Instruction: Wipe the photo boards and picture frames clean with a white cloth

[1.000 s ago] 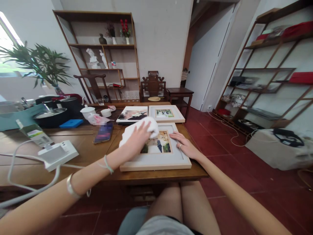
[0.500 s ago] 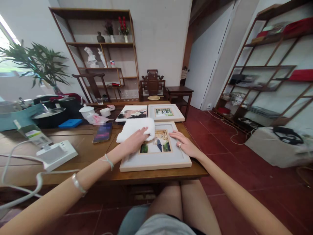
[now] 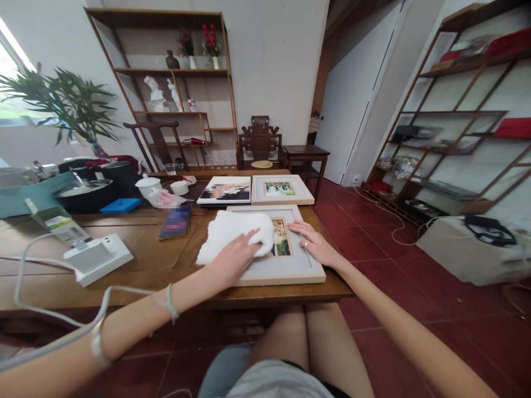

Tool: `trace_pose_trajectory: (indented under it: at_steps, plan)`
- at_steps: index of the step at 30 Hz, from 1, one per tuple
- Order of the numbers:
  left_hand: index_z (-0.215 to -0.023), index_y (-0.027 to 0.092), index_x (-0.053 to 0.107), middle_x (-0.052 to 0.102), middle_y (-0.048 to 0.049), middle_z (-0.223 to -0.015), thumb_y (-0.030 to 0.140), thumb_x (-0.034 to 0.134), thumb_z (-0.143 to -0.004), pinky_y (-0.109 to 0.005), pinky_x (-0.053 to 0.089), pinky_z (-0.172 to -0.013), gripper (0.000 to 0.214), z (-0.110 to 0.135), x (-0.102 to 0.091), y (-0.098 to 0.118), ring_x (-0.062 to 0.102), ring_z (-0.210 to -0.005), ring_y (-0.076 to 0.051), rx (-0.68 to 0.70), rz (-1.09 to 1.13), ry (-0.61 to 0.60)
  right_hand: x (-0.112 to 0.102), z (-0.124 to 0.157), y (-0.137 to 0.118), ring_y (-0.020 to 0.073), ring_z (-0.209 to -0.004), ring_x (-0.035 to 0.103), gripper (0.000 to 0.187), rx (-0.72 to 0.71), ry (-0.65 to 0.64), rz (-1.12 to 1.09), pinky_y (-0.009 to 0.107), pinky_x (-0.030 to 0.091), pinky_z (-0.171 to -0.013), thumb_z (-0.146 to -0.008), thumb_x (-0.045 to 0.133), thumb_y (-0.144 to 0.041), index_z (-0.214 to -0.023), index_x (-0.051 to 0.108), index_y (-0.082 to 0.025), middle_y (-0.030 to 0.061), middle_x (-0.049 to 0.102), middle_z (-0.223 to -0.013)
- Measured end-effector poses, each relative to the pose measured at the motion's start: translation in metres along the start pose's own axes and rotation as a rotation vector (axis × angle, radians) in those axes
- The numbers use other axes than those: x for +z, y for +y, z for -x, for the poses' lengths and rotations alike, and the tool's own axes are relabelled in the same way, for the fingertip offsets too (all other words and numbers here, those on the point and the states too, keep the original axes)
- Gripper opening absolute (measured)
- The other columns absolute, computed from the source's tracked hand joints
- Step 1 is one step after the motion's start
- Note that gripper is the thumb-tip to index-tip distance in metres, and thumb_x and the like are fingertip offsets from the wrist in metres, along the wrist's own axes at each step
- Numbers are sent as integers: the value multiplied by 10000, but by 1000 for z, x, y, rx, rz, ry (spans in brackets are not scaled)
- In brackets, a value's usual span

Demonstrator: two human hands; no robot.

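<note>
A white towel (image 3: 228,229) lies bunched over the left half of a light wooden picture frame (image 3: 305,275) at the table's near edge. My left hand (image 3: 239,255) presses on the towel, its fingers curled onto the cloth near the right end. Part of the photo inside the frame shows to the right of the towel; the rest is covered. On the frame's right border rests my right hand (image 3: 317,244), fingers stretched out and holding nothing, with a ring on one finger.
Behind stand a second framed photo (image 3: 306,195) and a stacked print (image 3: 207,193). Leftward on the wooden table (image 3: 141,260) are a blurred-out phone-like item (image 3: 176,222), a blue box (image 3: 120,206), a power strip (image 3: 112,260) with a cable, a white lidded cup (image 3: 148,187) and dark pots.
My left hand has moved the towel nearer to me and a little to the right, so that it covers more of the photo. My right hand has stayed on the frame.
</note>
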State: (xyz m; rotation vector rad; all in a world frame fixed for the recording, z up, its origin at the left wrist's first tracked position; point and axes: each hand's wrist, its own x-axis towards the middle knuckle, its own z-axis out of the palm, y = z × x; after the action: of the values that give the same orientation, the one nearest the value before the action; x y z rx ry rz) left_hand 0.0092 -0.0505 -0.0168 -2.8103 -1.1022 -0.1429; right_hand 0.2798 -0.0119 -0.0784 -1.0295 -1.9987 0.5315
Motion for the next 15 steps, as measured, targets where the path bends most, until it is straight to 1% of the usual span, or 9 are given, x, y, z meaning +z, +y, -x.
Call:
trace_pose_trajectory:
  at_steps: [3,5,7,8,9,11,13,15]
  plan:
    - [-1142,98,523,455,-203,-1331,18,356,-863,-402,399,-974,335,-36,0,-28,477,-1203,-269,-88,-53,42,0,0,0,250,-1339,323,563,1,-5,-1,511,242,-1112,-697,423,-94,-1225,577,-214,65,532,-1324]
    - [-1102,78,534,504,-218,-1254,39,323,-883,-421,410,-941,307,-56,-2,-44,506,-1157,-285,-132,-70,63,-1,0,0,255,-1342,317,546,-3,-8,0,518,239,-1111,-708,429,-106,-1220,581,-215,67,535,-1322]
    - [-1084,75,543,517,-220,-1223,71,311,-903,-431,409,-928,295,-67,-4,-53,506,-1148,-297,-128,-79,55,-1,0,1,257,-1342,317,527,-4,-8,-1,523,243,-1107,-725,432,-120,-1221,580,-217,69,533,-1325]
    - [-1086,82,547,509,-217,-1234,84,317,-908,-428,408,-926,291,-70,-4,-55,503,-1149,-298,-110,-81,40,-1,0,1,256,-1341,319,520,-3,-7,-1,524,247,-1104,-733,433,-125,-1223,578,-219,69,531,-1327]
    - [-1092,89,550,493,-216,-1256,94,328,-910,-423,413,-920,287,-70,-4,-54,504,-1148,-298,-87,-83,20,-1,0,1,256,-1340,321,516,-2,-6,-2,525,251,-1102,-738,433,-128,-1225,577,-222,68,531,-1328]
    - [-1097,108,559,469,-213,-1293,86,359,-895,-409,433,-897,285,-62,-4,-45,516,-1136,-294,-35,-86,-26,0,0,1,254,-1338,325,521,-1,-6,0,524,253,-1101,-738,434,-125,-1229,574,-228,63,530,-1330]
    - [-1099,113,564,482,-217,-1282,34,381,-854,-401,456,-873,315,-46,-5,-28,530,-1126,-294,7,-92,-68,0,0,1,250,-1336,331,531,3,-5,3,521,253,-1103,-733,431,-116,-1230,574,-235,56,531,-1329]
    - [-1111,111,560,515,-222,-1242,-12,406,-802,-401,473,-859,367,-26,-11,-6,542,-1121,-300,29,-101,-116,0,0,0,246,-1336,332,527,7,-3,5,516,255,-1105,-735,430,-117,-1226,576,-237,53,533,-1326]
